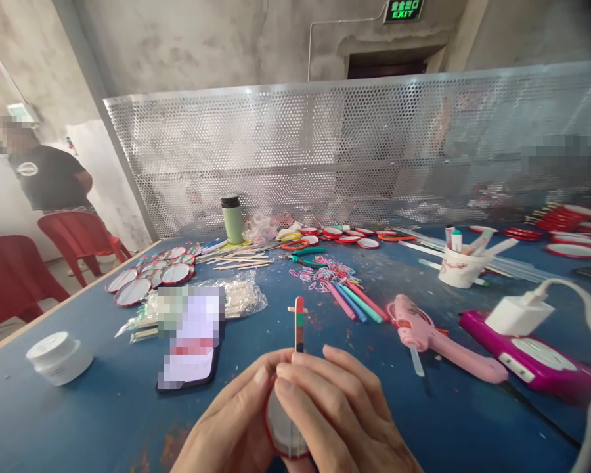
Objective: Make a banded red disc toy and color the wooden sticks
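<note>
Both hands: meet at the bottom edge of the view, low and centred over the blue table (79, 420).
Left hand (231, 427): curled around a red-rimmed round disc (282, 430), thumb and fingers closed on its edge.
Right hand (345, 414): fingers pressed together over the disc's right side, the fingertips (285, 368) closed on the foot of a striped stick.
Striped stick (299, 324): stands upright out of the grip — banded red, green and darker colours, with a short crossbar near its top (it looks like a small cross).
Phone (192, 341): lies flat just left of the hands, screen up.
White jar (59, 358): sits near the left table edge, lid on.
Pink glue gun (423, 335): lies on its side right of the stick, nozzle toward the near edge.
Magenta power strip (532, 358): further right, with a white charger (519, 315) plugged in and a white cable running off.
Bag of sticks (236, 299): clear plastic, behind the phone.
Felt pens (357, 302): several loose — pink, blue, green — beyond the stick.
Paper cup (460, 269): holds markers, well to the right.
Finished discs (152, 276): a cluster at far left, more along the back.
Green bottle (232, 220): upright before the perforated metal screen (325, 144).
Red chairs (79, 240): off the table's left, where a person in a dark shirt (46, 177) stands.
</note>
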{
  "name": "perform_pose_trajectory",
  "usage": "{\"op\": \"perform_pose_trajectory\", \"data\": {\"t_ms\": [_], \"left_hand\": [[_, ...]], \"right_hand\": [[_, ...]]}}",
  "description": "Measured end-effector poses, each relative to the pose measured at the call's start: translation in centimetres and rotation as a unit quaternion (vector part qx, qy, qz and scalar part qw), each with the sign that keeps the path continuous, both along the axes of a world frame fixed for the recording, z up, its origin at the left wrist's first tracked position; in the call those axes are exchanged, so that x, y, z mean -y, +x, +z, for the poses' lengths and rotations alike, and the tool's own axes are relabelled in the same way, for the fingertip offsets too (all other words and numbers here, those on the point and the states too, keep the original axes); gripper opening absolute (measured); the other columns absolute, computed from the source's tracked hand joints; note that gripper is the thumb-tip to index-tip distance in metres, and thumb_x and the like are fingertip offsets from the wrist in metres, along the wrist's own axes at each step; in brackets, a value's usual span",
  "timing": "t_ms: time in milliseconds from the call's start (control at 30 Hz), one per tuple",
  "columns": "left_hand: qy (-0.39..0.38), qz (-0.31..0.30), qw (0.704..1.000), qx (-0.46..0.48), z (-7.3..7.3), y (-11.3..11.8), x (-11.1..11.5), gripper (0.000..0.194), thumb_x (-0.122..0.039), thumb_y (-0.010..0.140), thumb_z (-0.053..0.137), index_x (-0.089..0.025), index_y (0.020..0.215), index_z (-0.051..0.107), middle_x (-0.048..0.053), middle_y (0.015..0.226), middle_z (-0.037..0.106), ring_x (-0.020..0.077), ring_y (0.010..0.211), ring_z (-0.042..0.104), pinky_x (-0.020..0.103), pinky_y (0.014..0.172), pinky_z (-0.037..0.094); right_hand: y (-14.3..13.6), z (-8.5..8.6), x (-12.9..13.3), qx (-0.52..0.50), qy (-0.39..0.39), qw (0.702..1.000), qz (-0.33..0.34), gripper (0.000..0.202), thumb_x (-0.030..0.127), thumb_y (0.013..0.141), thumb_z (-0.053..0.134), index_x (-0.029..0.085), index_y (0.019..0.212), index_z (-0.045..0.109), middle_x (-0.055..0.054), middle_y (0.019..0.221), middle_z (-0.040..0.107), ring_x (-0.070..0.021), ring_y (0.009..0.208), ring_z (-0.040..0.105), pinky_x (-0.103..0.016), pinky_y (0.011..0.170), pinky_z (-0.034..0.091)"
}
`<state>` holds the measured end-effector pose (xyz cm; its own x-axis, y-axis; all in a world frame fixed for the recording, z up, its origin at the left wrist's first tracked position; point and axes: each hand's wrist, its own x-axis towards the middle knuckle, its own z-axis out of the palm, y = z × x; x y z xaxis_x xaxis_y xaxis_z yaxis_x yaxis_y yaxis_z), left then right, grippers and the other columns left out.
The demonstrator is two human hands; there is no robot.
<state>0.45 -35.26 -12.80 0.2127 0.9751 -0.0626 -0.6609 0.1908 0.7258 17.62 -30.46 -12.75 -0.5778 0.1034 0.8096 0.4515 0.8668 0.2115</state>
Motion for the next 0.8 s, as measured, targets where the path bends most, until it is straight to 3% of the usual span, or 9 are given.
{"op": "perform_pose_trajectory", "data": {"t_ms": [167, 267, 400, 567, 667, 733, 800], "left_hand": [[-0.036, -0.006, 0.998, 0.055, -1.2, 0.6, -0.6, 0.022, -0.034, 0.097, 0.064, -0.015, 0.094, 0.074, 0.007, 0.104, 0.071, 0.0197, 0.106, 0.065, 0.039, 0.109, 0.045], [-0.050, -0.027, 0.996, 0.075, -1.4, 0.5, -0.5, 0.023, -0.035, 0.096, 0.065, -0.014, 0.100, 0.073, 0.008, 0.107, 0.070, 0.0195, 0.109, 0.064, 0.036, 0.108, 0.044], [-0.061, -0.071, 0.994, 0.065, -0.7, 0.1, -0.2, 0.030, -0.041, 0.095, 0.066, -0.015, 0.108, 0.073, 0.008, 0.110, 0.071, 0.0200, 0.112, 0.065, 0.032, 0.105, 0.046], [-0.065, -0.107, 0.991, 0.052, 0.3, 0.1, 0.0, 0.041, -0.048, 0.095, 0.063, -0.014, 0.117, 0.073, 0.012, 0.110, 0.075, 0.0270, 0.108, 0.070, 0.038, 0.096, 0.052], [-0.058, -0.126, 0.989, 0.060, 0.3, 0.4, -0.1, 0.052, -0.055, 0.094, 0.061, -0.013, 0.123, 0.071, 0.016, 0.113, 0.076, 0.0284, 0.099, 0.074, 0.040, 0.092, 0.053], [-0.048, -0.136, 0.987, 0.075, 0.1, 0.6, -0.2, 0.057, -0.057, 0.094, 0.059, -0.013, 0.127, 0.069, 0.019, 0.115, 0.076, 0.0277, 0.092, 0.075, 0.042, 0.093, 0.052], [-0.043, -0.148, 0.984, 0.091, 0.0, 0.8, -0.3, 0.058, -0.058, 0.095, 0.057, -0.011, 0.127, 0.069, 0.021, 0.114, 0.076, 0.0275, 0.088, 0.076, 0.044, 0.095, 0.051]], "right_hand": [[0.2, -0.2, 0.0, 0.027, -0.004, 1.000, -0.010, 0.041, 0.011, 0.094, 0.055, 0.010, 0.136, 0.058, -0.006, 0.130, 0.073, -0.0210, 0.132, 0.059, -0.041, 0.125, 0.032], [0.3, 0.0, 0.1, 0.029, -0.003, 0.999, -0.013, 0.040, 0.009, 0.095, 0.054, 0.011, 0.135, 0.058, -0.006, 0.128, 0.074, -0.0197, 0.132, 0.060, -0.039, 0.126, 0.031], [0.3, 0.4, 0.3, 0.019, -0.018, 1.000, 0.001, 0.033, 0.012, 0.099, 0.051, 0.012, 0.131, 0.059, -0.006, 0.124, 0.076, -0.0176, 0.132, 0.060, -0.036, 0.126, 0.032], [1.4, 1.3, 0.7, 0.001, -0.049, 0.998, 0.029, 0.031, 0.015, 0.101, 0.047, 0.017, 0.129, 0.059, -0.006, 0.120, 0.077, -0.0196, 0.126, 0.066, -0.038, 0.119, 0.045], [2.7, 2.6, 0.4, -0.106, -0.116, 0.988, -0.012, 0.029, 0.019, 0.099, 0.052, 0.025, 0.126, 0.061, -0.006, 0.119, 0.076, -0.0241, 0.118, 0.071, -0.039, 0.106, 0.056], [3.3, 3.5, -0.4, -0.179, -0.196, 0.962, -0.067, 0.021, 0.026, 0.098, 0.058, 0.026, 0.118, 0.065, -0.006, 0.116, 0.076, -0.0248, 0.111, 0.074, -0.036, 0.097, 0.061], [3.6, 4.1, -1.4, -0.201, -0.279, 0.937, -0.063, 0.016, 0.034, 0.100, 0.058, 0.026, 0.108, 0.069, -0.004, 0.107, 0.078, -0.0218, 0.099, 0.077, -0.032, 0.088, 0.064]]}}
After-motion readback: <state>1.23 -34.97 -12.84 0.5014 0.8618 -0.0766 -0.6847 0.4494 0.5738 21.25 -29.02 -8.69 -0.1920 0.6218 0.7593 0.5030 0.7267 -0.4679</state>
